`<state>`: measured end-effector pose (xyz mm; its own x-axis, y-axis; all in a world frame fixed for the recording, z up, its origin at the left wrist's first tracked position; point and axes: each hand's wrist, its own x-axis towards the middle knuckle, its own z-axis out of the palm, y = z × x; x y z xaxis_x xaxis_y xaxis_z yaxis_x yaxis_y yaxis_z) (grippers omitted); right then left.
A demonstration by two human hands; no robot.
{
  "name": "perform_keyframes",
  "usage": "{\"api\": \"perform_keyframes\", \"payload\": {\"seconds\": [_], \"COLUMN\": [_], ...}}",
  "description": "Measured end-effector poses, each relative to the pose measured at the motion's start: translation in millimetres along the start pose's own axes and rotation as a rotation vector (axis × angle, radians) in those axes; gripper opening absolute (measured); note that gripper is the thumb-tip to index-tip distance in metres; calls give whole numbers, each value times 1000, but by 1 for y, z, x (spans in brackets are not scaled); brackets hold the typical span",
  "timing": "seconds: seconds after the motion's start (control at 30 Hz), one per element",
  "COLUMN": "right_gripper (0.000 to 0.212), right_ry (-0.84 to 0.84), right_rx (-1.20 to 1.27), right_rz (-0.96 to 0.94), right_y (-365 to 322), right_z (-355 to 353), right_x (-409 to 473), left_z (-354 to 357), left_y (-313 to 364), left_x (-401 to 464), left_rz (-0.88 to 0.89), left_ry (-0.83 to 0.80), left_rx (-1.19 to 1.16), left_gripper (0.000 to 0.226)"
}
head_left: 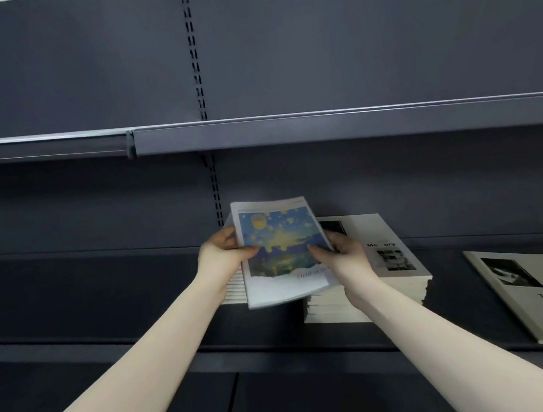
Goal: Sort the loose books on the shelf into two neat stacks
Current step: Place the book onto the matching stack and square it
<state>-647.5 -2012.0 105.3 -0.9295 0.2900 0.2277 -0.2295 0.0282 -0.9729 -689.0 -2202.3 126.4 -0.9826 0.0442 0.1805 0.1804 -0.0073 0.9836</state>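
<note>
Left hand (225, 257): grasps the blue book's left edge, thumb lying across the cover, fingers tucked behind.
Right hand (346, 258): grips the same book at its right edge, thumb on the cover, fingers curled underneath.
Blue book (281, 249): held between both hands, tilted up off the shelf, cover facing the person; a blue and yellow picture fills most of it, with a white band below.
Left stack (234, 288): white page edges show just under and behind the left hand; most of it is hidden by the held book.
Right stack (376, 282): a neat pile of white books directly behind and beneath the right hand, its top cover printed with dark photos and lettering.
Loose book (533, 292): lies flat and alone, well off to the right of the right hand, white cover with a black photo.
Shelf (136, 292): dark grey, carrying both stacks and the loose book; another shelf (321, 123) runs above the hands.
</note>
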Motion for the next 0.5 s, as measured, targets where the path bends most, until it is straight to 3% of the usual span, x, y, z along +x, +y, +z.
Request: {"api": "perform_keyframes", "payload": {"seconds": [0.23,0.5], "right_gripper": [13,20], "right_ry": [40,57], "right_rx": [-78,-234], "right_rz": [58,159], "right_y": [2,24], "right_z": [23,49], "right_x": [25,49], "left_z": [-7,-25], "left_y": [-3,-20], "left_x": [20,42], "left_rz": [121,83], "left_ry": [-23,-81], "left_rx": [265,353], "left_gripper": [38,36]}}
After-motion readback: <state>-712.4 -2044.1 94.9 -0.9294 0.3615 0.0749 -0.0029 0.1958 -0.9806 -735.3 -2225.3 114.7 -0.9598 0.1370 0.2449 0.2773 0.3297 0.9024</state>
